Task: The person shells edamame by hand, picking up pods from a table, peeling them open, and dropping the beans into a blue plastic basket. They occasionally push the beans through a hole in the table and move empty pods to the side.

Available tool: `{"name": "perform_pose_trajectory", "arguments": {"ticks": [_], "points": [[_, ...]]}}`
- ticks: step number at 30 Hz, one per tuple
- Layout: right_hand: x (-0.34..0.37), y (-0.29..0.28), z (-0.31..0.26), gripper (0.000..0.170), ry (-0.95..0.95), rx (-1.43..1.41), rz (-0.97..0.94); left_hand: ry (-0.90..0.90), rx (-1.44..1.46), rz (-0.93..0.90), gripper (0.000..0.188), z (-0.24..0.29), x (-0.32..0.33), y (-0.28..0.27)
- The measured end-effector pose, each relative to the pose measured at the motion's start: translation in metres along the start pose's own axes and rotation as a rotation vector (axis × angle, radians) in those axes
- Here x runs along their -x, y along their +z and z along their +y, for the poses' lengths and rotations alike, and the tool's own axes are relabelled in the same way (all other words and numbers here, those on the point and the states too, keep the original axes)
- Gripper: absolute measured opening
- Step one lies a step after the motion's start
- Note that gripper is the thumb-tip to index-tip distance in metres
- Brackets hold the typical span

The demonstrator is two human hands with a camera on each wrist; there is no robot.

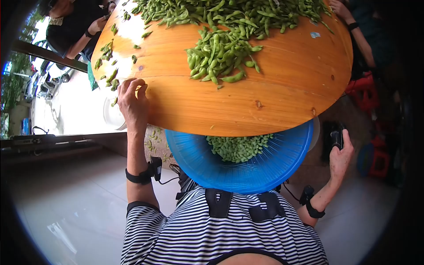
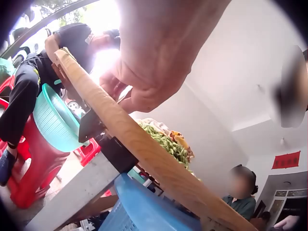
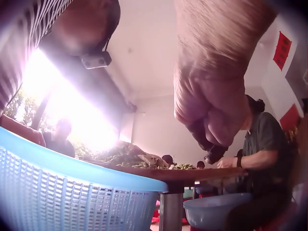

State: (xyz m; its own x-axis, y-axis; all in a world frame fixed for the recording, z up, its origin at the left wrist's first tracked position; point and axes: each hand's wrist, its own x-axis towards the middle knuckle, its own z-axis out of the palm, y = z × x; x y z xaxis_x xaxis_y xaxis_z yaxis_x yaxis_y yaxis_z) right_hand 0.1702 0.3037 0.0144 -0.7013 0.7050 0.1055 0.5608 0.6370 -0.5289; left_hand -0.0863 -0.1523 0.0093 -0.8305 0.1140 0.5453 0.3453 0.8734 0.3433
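Note:
My left hand (image 1: 133, 104) is at the left edge of the round wooden table (image 1: 172, 106), fingers bent over the tabletop beside several loose pods (image 1: 112, 79). I cannot tell whether anything is between its fingertips. Off the table's right side, my right hand (image 1: 341, 157) grips a small black object (image 1: 337, 136) with a shiny edge. In the right wrist view that dark object (image 3: 214, 154) shows under the bent fingers. A pile of green soybean pods (image 1: 221, 55) lies on the table. Shelled green beans (image 1: 240, 148) fill the bottom of a blue basket (image 1: 190, 163) below the near edge.
More pods are heaped at the far side (image 1: 238, 13). People sit at the far left (image 1: 73, 35) and right (image 3: 262, 144). Red stools (image 1: 364, 90) stand right of the table, and a teal basket (image 2: 55, 120) is at the left. Beans are scattered on the floor (image 1: 154, 141).

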Motion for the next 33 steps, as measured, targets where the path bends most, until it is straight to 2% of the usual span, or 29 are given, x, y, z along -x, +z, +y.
{"name": "perform_pose_trajectory", "arguments": {"ticks": [2, 3, 4, 5, 6, 7, 8, 9, 10, 11, 13, 15, 18, 20, 23, 26, 29, 31, 33], "points": [[0.003, -0.001, -0.013, 0.053, -0.036, -0.171, -0.012, 0.094, -0.019, 0.089, 0.014, 0.011, 0.000, 0.000], [0.004, 0.003, -0.020, 0.051, -0.095, -0.269, -0.048, -0.150, 0.187, -0.012, 0.012, 0.029, 0.002, -0.005], [0.007, 0.008, -0.031, 0.049, -0.154, -0.364, -0.083, -0.289, 0.512, -0.133, 0.012, 0.042, 0.004, -0.007], [0.016, 0.009, -0.057, 0.047, -0.042, -0.561, -0.197, -0.425, 0.838, -0.258, 0.013, 0.054, 0.006, -0.008], [0.020, 0.011, -0.085, 0.045, -0.054, -0.664, -0.338, -0.467, 1.129, -0.376, 0.014, 0.071, 0.011, -0.007], [0.026, 0.012, -0.106, 0.042, -0.101, -0.683, -0.450, -0.550, 1.207, -0.492, 0.013, 0.091, 0.020, -0.002], [0.032, 0.015, -0.123, 0.042, 0.011, -0.876, -0.638, -0.566, 1.345, -0.603, 0.011, 0.110, 0.028, -0.001], [0.038, 0.029, -0.130, 0.040, -0.136, -0.851, -0.641, -0.601, 1.421, -0.726, 0.009, 0.127, 0.032, -0.002], [0.044, 0.038, -0.136, 0.044, -0.091, -0.916, -0.717, -0.636, 1.468, -0.814, 0.009, 0.139, 0.037, 0.000], [0.048, 0.045, -0.142, 0.052, -0.090, -0.954, -0.758, -0.680, 1.495, -0.892, 0.009, 0.147, 0.041, 0.002], [0.053, 0.056, -0.142, 0.058, -0.088, -0.992, -0.793, -0.749, 1.496, -0.924, 0.010, 0.159, 0.050, 0.005], [0.055, 0.057, -0.144, 0.057, -0.073, -1.003, -0.787, -0.753, 1.527, -0.914, 0.010, 0.164, 0.054, 0.008], [0.058, 0.060, -0.143, 0.056, -0.036, -1.040, -0.796, -0.701, 1.422, -0.893, 0.009, 0.167, 0.059, 0.008], [0.060, 0.062, -0.139, 0.054, -0.011, -1.065, -0.808, -0.592, 1.322, -0.793, 0.009, 0.170, 0.068, 0.011], [0.059, 0.064, -0.134, 0.052, 0.064, -1.111, -0.885, -0.534, 1.267, -0.730, 0.009, 0.173, 0.073, 0.013], [0.055, 0.066, -0.133, 0.049, 0.033, -1.110, -0.868, -0.623, 1.341, -0.807, 0.008, 0.171, 0.072, 0.012], [0.056, 0.066, -0.131, 0.048, 0.063, -1.134, -0.884, -0.598, 1.305, -0.803, 0.008, 0.174, 0.072, 0.010], [0.057, 0.068, -0.126, 0.048, 0.139, -1.367, -0.946, -0.571, 1.291, -0.783, 0.008, 0.175, 0.074, 0.011], [0.057, 0.069, -0.125, 0.048, 0.134, -1.362, -0.947, -0.544, 1.277, -0.762, 0.008, 0.175, 0.076, 0.012]]}}
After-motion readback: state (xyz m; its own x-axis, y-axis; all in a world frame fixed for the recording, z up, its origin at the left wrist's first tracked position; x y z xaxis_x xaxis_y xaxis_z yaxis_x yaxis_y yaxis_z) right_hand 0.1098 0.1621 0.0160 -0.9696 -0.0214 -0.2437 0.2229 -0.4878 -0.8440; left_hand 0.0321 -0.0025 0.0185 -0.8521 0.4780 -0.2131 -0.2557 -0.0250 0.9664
